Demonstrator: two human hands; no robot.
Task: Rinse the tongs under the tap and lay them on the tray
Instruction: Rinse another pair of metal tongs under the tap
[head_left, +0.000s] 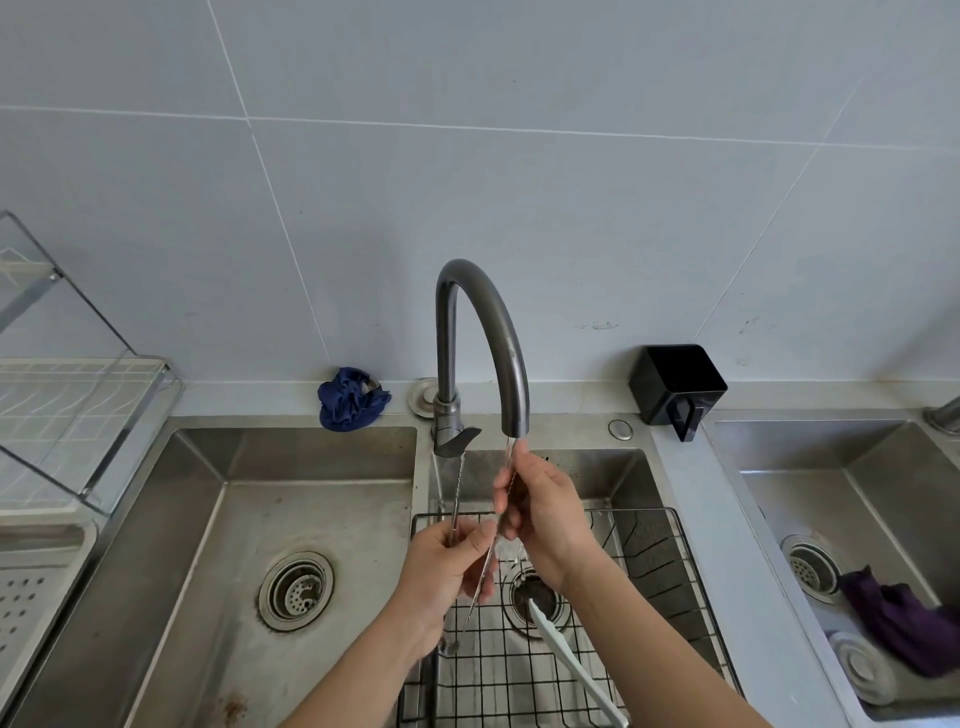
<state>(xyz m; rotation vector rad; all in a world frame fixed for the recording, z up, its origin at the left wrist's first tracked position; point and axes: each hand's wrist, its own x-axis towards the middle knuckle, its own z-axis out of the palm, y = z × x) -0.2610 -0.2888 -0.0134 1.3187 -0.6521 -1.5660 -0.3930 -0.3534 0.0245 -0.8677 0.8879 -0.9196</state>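
Thin metal tongs are held over the middle sink, their two slim arms spread apart. My left hand grips one arm low down. My right hand pinches the other arm just beneath the spout of the dark curved tap. Water runs from the spout down along that arm and splashes by my right palm. The white perforated tray lies at the far left, beside the left sink.
A black wire basket sits in the middle sink with a white utensil lying in it. A clear-sided dish rack stands above the tray. A blue cloth, a black holder and a purple cloth lie around the sinks.
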